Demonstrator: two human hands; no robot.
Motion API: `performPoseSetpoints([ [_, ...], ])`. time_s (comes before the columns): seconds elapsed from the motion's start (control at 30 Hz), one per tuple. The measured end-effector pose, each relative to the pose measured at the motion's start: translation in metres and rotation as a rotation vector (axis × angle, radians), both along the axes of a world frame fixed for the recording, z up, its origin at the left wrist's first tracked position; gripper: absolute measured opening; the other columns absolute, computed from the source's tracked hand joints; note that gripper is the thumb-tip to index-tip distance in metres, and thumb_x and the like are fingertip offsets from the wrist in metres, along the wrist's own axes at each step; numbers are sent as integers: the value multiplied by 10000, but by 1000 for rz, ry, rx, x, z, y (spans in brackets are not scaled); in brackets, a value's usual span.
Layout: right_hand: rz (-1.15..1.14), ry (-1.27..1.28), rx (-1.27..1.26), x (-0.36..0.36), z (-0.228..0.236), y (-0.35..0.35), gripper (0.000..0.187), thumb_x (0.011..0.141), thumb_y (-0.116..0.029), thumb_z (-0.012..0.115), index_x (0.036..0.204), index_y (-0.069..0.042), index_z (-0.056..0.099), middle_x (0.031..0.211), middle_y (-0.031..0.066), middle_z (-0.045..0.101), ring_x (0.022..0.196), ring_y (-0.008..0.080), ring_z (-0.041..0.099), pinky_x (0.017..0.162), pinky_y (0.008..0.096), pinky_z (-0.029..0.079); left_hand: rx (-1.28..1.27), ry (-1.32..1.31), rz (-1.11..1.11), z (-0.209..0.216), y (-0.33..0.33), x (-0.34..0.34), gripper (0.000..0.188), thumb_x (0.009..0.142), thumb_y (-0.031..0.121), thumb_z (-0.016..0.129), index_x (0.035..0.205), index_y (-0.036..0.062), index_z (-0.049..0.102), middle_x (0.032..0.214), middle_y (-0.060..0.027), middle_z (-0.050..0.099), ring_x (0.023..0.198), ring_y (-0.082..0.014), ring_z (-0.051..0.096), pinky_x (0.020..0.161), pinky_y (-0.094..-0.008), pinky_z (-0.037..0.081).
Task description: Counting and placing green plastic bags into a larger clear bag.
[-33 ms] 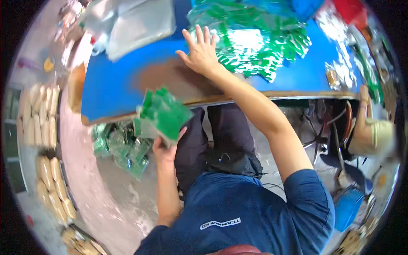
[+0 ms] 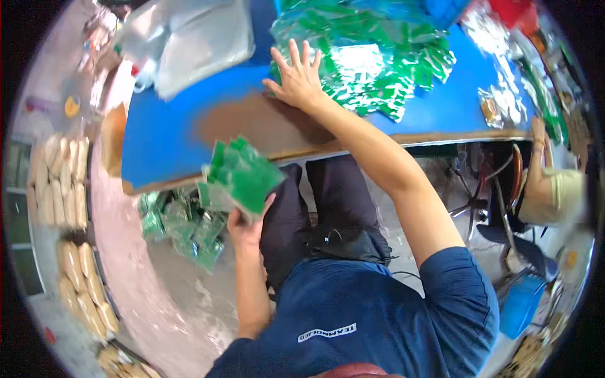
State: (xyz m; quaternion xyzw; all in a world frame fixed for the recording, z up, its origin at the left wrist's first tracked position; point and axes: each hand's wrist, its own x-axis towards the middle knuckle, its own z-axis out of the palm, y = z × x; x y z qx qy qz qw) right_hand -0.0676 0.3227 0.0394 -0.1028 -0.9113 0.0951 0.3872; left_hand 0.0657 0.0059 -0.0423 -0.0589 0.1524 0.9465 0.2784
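My left hand (image 2: 247, 230) is closed on a bundle of green plastic packets (image 2: 242, 179). It holds them in front of the table edge, near my lap. My right hand (image 2: 299, 79) is spread flat, fingers apart, at the left edge of a wide pile of shiny green packets (image 2: 403, 75). Nothing shows in its grip; whether the palm presses on the packets or the table cannot be made out. More green packets in clear wrap (image 2: 189, 230) lie low on the left, below the table.
The blue table (image 2: 170, 120) has a worn brown patch by its front edge. Clear plastic sheets or bags (image 2: 205, 50) lie at its far left. A red container (image 2: 513, 12) is at the back right. Another person's arm (image 2: 535, 170) is at the right, near a blue bin (image 2: 523, 305).
The whole view has shifted slightly. Both hands keep nearly the same places, and the left hand still holds the packets.
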Motion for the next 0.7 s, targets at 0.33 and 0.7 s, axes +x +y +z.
performPoseSetpoints([
  [0.33, 38, -355, 166, 69, -15, 173, 778, 852, -692, 545, 1486, -266, 394, 1540, 216, 318, 1434, 465, 238, 1118, 686, 161, -236, 130, -69, 32, -4, -8, 671, 703, 79, 753, 1331, 26, 521, 1236, -106, 628, 1154, -302, 600, 1041, -445, 478],
  [0.7, 1062, -215, -925, 83, 35, 6, 1355, 660, -408, 910, 1567, -90, -45, 1499, 271, 343, 1412, 358, 335, 1165, 442, 279, -1131, 1481, 12, 89, 95, -139, 827, 722, 74, 838, 1430, 41, 414, 1338, -108, 517, 1199, -225, 537, 1016, -379, 466],
])
